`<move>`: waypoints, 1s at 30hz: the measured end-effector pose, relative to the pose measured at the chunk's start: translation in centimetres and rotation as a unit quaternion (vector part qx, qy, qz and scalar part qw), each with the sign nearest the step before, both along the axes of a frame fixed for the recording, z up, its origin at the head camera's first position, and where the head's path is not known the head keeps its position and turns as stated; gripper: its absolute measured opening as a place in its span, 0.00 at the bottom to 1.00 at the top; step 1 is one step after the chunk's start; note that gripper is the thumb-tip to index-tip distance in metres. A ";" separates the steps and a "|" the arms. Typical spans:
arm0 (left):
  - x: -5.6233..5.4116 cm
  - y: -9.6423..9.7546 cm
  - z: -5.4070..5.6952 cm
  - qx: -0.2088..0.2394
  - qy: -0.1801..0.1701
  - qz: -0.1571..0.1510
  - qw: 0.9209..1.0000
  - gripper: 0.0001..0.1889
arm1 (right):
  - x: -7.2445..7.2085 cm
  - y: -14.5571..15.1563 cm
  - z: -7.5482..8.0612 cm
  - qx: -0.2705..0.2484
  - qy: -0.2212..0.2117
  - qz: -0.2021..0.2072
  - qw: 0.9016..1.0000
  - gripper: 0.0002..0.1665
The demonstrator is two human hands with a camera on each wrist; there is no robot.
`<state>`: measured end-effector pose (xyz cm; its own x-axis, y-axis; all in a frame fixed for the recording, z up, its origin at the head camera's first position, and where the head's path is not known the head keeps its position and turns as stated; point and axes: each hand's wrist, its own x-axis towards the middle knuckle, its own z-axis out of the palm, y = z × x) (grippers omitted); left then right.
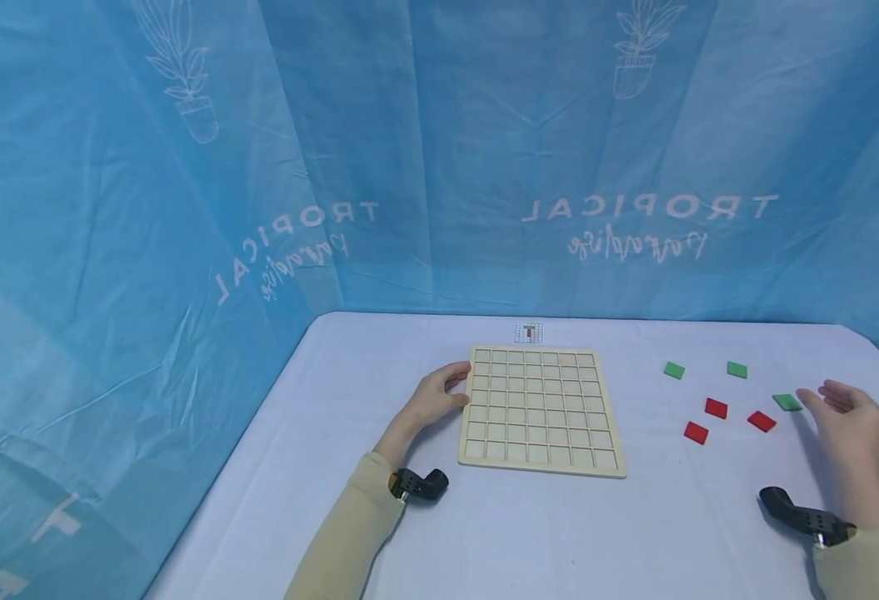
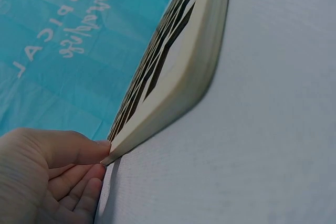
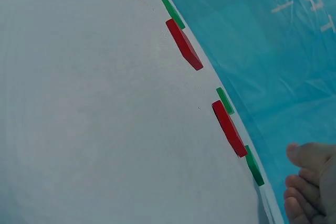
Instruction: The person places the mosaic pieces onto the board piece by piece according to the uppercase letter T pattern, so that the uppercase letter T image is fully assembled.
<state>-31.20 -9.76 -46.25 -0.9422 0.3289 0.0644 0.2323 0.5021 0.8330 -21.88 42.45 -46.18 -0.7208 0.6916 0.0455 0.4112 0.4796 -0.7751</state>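
A square wooden grid board [image 1: 540, 408] with rows of shallow square cells lies on the table. My left hand [image 1: 437, 395] holds its left edge; in the left wrist view the thumb [image 2: 79, 149] and fingertips meet at the board's rim [image 2: 157, 116]. Over the table's right side hovers my right hand [image 1: 855, 425], fingers loosely bent and holding nothing. Its thumb side is close to a green square tile [image 1: 787, 402]. Two more green tiles [image 1: 736, 369] [image 1: 675, 370] lie farther back. Three red tiles [image 1: 716, 407] [image 1: 761, 421] [image 1: 696, 432] lie nearer, left of the hand.
Behind the board lies a small printed grid card [image 1: 529, 332] with a green and red T-shape on it. A white cloth [image 1: 544, 542] covers the table. Blue printed curtains [image 1: 476, 167] hang behind and on the left. Each wrist wears a black camera mount [image 1: 418, 483].
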 end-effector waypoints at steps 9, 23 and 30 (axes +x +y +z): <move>0.0 0.0 -0.1 0.002 -0.003 -0.004 1.000 0.31 | 0.0 0.5 -2.0 0.053 -0.017 0.043 0.998 0.34; 0.0 -0.2 0.0 0.004 0.000 -0.008 1.000 0.31 | -0.1 0.2 -2.4 0.104 -0.024 0.084 0.991 0.32; -0.2 -0.1 -0.1 0.008 0.001 -0.011 1.000 0.31 | -0.1 0.2 -2.3 0.110 -0.024 0.087 0.990 0.30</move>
<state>-31.35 -9.88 -46.31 -0.9349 0.3477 0.0718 0.2444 0.4833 0.8406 -21.94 42.63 -48.45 -0.8336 0.5334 0.1436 0.3411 0.7015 -0.6257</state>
